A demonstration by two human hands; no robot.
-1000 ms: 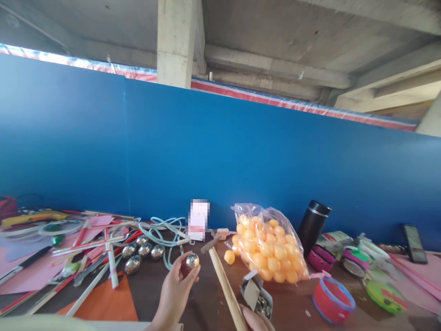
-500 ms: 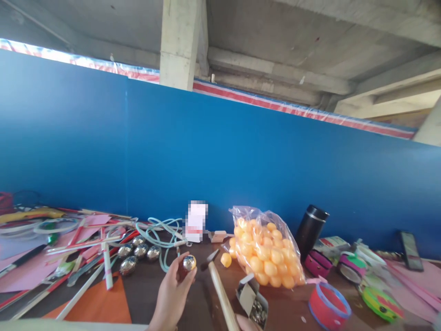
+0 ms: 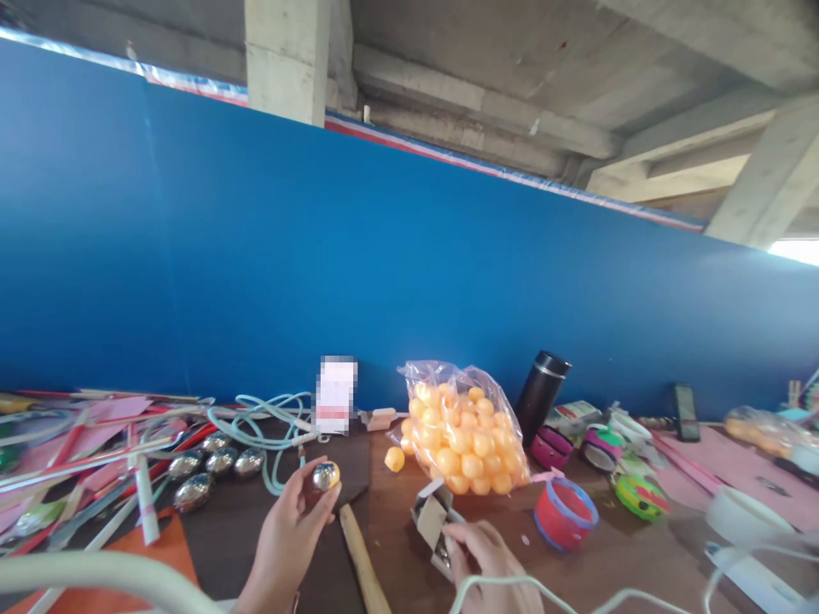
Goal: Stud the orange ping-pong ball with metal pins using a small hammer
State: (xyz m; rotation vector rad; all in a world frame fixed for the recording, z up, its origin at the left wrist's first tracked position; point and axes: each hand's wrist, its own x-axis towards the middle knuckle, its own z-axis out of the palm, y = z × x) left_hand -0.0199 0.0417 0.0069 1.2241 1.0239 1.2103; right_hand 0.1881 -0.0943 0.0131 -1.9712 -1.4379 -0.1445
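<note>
My left hand (image 3: 291,524) holds a small yellow ball (image 3: 326,476) between thumb and fingers. Shiny silver tack heads cover most of its visible side. My right hand (image 3: 490,554) is at a small open cardboard box (image 3: 430,513) of silver tacks (image 3: 443,550). Its fingers are curled in at the box's opening, and what they pinch, if anything, is hidden. Between my hands lies a hammer (image 3: 363,554), its wooden handle pointing toward me. Several silver-covered balls (image 3: 194,492) rest left of my left hand.
A clear bag of orange-yellow balls (image 3: 464,435) stands behind the box, with one loose ball (image 3: 395,460) beside it. A black bottle (image 3: 543,392) and red ring-shaped container (image 3: 566,514) are right. White cable (image 3: 512,581) crosses the front. Strips, papers and tools clutter the left.
My right hand has left the hammer handle and moved to the tack box. The hammer now lies on the table. My left hand still holds the ball; the view has swung right.
</note>
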